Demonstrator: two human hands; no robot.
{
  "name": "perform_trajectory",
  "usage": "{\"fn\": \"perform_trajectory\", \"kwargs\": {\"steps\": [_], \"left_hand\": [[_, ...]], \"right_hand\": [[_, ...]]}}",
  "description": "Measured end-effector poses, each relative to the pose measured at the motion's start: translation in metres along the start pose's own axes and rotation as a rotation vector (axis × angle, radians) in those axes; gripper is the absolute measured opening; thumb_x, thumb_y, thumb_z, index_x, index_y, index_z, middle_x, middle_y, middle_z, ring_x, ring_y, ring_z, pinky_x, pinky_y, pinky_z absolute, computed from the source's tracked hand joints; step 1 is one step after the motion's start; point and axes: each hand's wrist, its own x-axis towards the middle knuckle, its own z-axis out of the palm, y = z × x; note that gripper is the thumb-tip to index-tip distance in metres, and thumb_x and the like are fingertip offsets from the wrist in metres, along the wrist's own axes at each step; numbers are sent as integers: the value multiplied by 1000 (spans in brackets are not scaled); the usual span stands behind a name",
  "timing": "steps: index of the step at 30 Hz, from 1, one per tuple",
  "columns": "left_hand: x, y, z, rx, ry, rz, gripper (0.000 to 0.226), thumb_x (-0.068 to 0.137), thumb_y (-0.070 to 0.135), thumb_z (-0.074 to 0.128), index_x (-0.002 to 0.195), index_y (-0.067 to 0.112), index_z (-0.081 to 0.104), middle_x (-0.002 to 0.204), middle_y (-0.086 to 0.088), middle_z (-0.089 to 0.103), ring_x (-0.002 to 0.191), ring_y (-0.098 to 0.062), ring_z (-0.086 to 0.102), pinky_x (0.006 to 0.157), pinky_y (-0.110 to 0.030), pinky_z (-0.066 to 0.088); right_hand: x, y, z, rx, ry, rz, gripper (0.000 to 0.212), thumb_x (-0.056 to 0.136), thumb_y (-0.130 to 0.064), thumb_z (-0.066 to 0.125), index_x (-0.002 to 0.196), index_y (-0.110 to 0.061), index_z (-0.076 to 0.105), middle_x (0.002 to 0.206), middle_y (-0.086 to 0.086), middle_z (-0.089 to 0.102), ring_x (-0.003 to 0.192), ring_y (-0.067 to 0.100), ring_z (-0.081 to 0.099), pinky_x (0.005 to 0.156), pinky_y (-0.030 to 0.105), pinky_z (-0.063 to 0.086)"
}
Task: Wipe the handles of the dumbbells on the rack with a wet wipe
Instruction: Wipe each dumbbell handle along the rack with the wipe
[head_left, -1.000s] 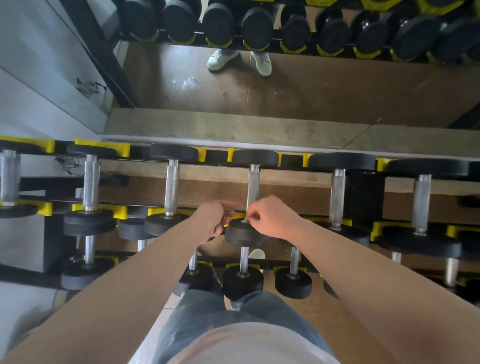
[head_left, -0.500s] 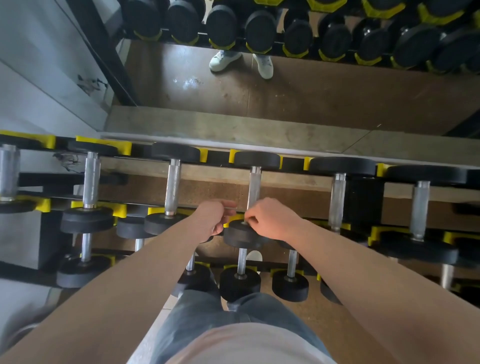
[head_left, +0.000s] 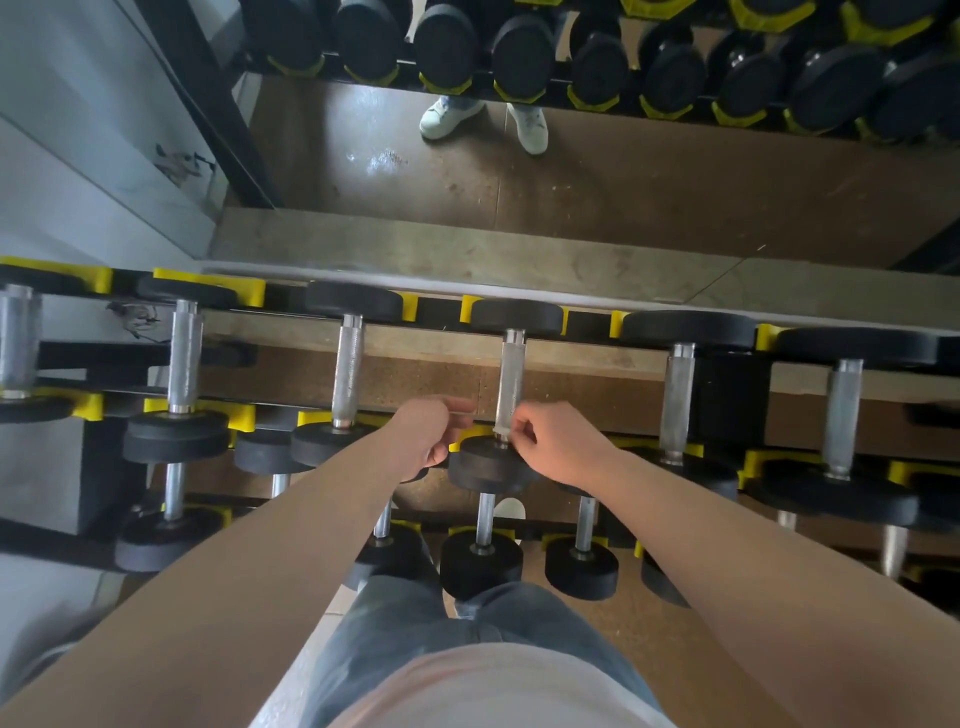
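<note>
Top tier of the rack (head_left: 436, 312): row of dumbbells in yellow cradles, black round heads, knurled silver handles running away from me.

Working dumbbell (head_left: 491, 465) sits fourth from the left in that row, near head toward me. Its handle (head_left: 511, 384) is bright metal, finely cross-hatched, with a smooth collar at the far end.

Right hand (head_left: 558, 449): fingers curled, fingertips (head_left: 519, 426) pinching the near end of the handle just above the head. Pale scrap there, likely the wet wipe (head_left: 500, 429); too small for me to be sure.

Left hand (head_left: 423, 436): just left of the handle, not touching it, fingers curled inward. I cannot tell whether it holds anything.

Lower tier carries smaller dumbbells (head_left: 480, 564).
</note>
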Motion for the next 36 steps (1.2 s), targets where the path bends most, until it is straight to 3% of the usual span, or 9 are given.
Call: {"fn": "perform_trajectory", "kwargs": {"steps": [7, 10, 14, 17, 23, 25, 30, 33, 36], "left_hand": [[4, -2, 1, 19, 22, -24, 29, 103, 4, 51, 98, 17, 76, 93, -3, 73, 55, -7, 52, 42, -16, 38], [2, -1, 0, 14, 10, -25, 31, 104, 2, 48, 95, 16, 75, 88, -3, 72, 52, -6, 51, 41, -15, 37], [-1, -3, 2, 8, 11, -2, 33, 105, 3, 46, 96, 16, 75, 95, -3, 72, 54, -6, 51, 41, -15, 37], [-1, -4, 3, 9, 17, 6, 33, 105, 4, 45, 100, 16, 75, 95, -3, 72, 55, -6, 51, 41, -15, 37], [-1, -4, 2, -17, 8, -17, 33, 106, 4, 45, 99, 14, 76, 85, -3, 71, 52, -7, 50, 44, -15, 38], [0, -5, 1, -15, 7, -17, 32, 105, 5, 47, 99, 15, 76, 87, -3, 71, 51, -6, 51, 41, -15, 38], [1, -4, -1, -1, 23, -26, 29, 104, 5, 48, 102, 15, 75, 91, -3, 72, 53, -6, 51, 40, -15, 37], [0, -2, -2, -11, 28, -35, 30, 104, 5, 48, 102, 15, 75, 92, -3, 72, 55, -6, 50, 42, -14, 36], [-2, -3, -3, 1, -24, -2, 38, 102, 2, 40, 100, 15, 75, 94, -2, 69, 56, -6, 42, 40, -14, 29]], "right_hand": [[14, 3, -2, 186, 162, 133, 6, 100, -24, 63, 104, -21, 65, 92, -11, 60, 80, 0, 55, 67, 9, 37], [21, 4, -6, 331, 299, 212, 12, 100, -26, 62, 109, -19, 65, 98, -8, 64, 89, 7, 60, 71, 13, 42], [39, -1, -25, 517, 480, 338, 20, 101, -27, 61, 119, -19, 66, 109, -2, 69, 97, 16, 67, 86, 31, 55], [37, -5, -26, 416, 421, 311, 21, 103, -22, 58, 117, -14, 72, 101, -2, 69, 90, 14, 64, 82, 27, 49], [14, 5, 1, 37, -82, 304, 18, 99, -23, 59, 106, -13, 73, 99, 7, 72, 87, 18, 68, 84, 34, 59], [17, 6, -3, 102, -46, 312, 17, 98, -22, 61, 107, -13, 72, 101, 5, 71, 91, 19, 67, 84, 32, 57], [42, -4, -21, 726, 295, 489, 10, 94, -14, 66, 94, -23, 68, 96, 5, 73, 86, 19, 70, 82, 37, 62], [39, -4, -24, 614, 232, 455, 9, 93, -15, 67, 97, -23, 70, 94, 2, 71, 89, 20, 68, 83, 36, 59], [18, 2, -13, 323, -25, 404, 16, 93, -21, 69, 107, -14, 73, 101, 2, 70, 93, 17, 65, 77, 26, 50]]}}
